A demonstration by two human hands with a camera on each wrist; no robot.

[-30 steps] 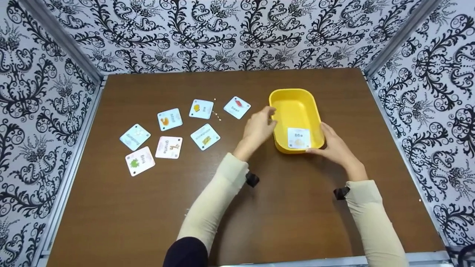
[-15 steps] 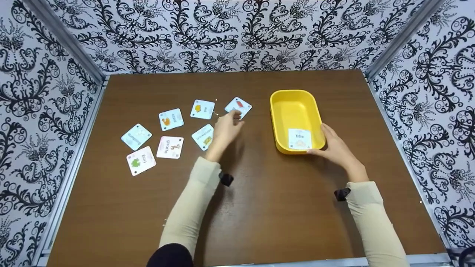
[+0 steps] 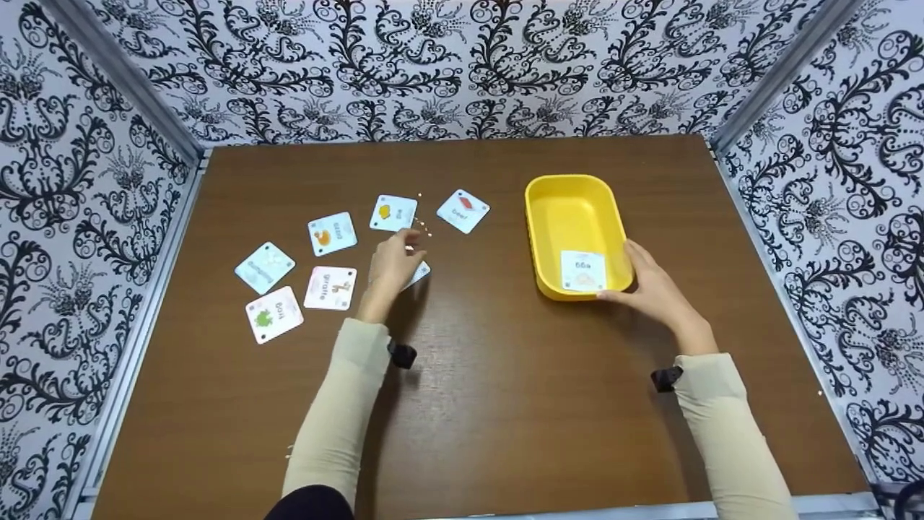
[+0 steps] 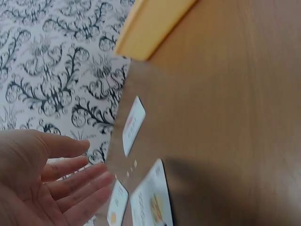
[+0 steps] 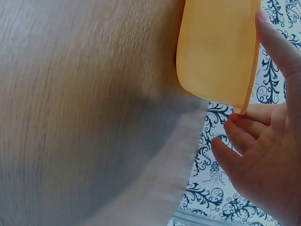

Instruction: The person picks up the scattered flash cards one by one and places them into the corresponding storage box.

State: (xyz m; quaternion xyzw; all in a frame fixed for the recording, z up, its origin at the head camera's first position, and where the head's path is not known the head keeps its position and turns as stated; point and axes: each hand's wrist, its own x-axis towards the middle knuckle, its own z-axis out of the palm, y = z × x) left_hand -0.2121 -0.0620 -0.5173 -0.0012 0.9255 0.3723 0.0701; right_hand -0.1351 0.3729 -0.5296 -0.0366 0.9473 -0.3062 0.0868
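Note:
My left hand (image 3: pixel 393 263) hovers over the sandwich card (image 3: pixel 421 271) and hides most of it. In the left wrist view its fingers are loosely extended with nothing between them, and the sandwich card (image 4: pixel 153 200) lies below them on the table. At the right, my right hand (image 3: pixel 657 289) holds the near right corner of a yellow plastic tub (image 3: pixel 534 253). The thumb is on the near wall and the fingers are along the right side, as the right wrist view of the tub (image 5: pixel 218 52) also shows. An egg card (image 3: pixel 583 271) lies inside the tub's near end.
Other picture cards lie face up to the left: beef (image 3: pixel 463 211), pizza (image 3: pixel 333 233), giraffe (image 3: pixel 330 288), frog (image 3: pixel 274 315), a pale blue one (image 3: pixel 265 268) and one with a yellow picture (image 3: pixel 393 213). Tiny crumbs (image 3: pixel 424 227) dot the brown table (image 3: pixel 520 419). Patterned walls enclose it.
My left hand has left the tub's left side and moved left, past the beef card, to above the sandwich card. The right hand has stayed at the tub.

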